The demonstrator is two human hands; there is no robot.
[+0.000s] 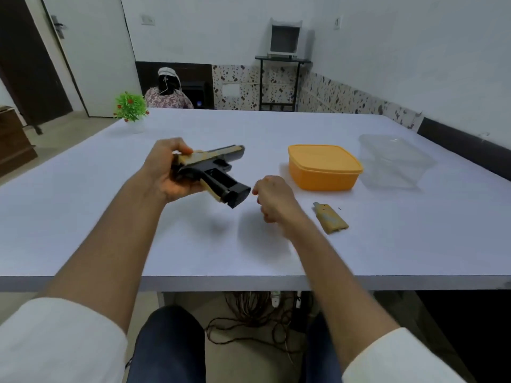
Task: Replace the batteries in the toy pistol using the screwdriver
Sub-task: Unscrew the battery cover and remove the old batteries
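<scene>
Currently the left hand (168, 172) has its fingers curled round the rear of the toy pistol (210, 172), thumb over the top of the slide, holding it above the table (110, 217). Barrel points toward 2 o'clock, grip butt toward 4 o'clock, side of the grip facing up. The right hand (272, 199), at 4 o'clock from the butt and just clear of it, has fingers loosely curled; blur hides whether they pinch anything, cannot tell.

The tan grip cover (330, 218) lies on the table at 3 o'clock from the right hand, with a tiny dark speck (339, 208), possibly a screw, just beside it. No screwdriver or batteries visible. Orange lidded box (323, 167) at 1 o'clock from that hand, clear container (395, 160) further right.

Judgement: cover is off, battery bay in the grip exposed. Step in hand is likely taking cells out or fitting new ones.

To do well:
- keep the open side up, pistol steady
- check polarity marks before seating cells
- keep track of the screw
</scene>
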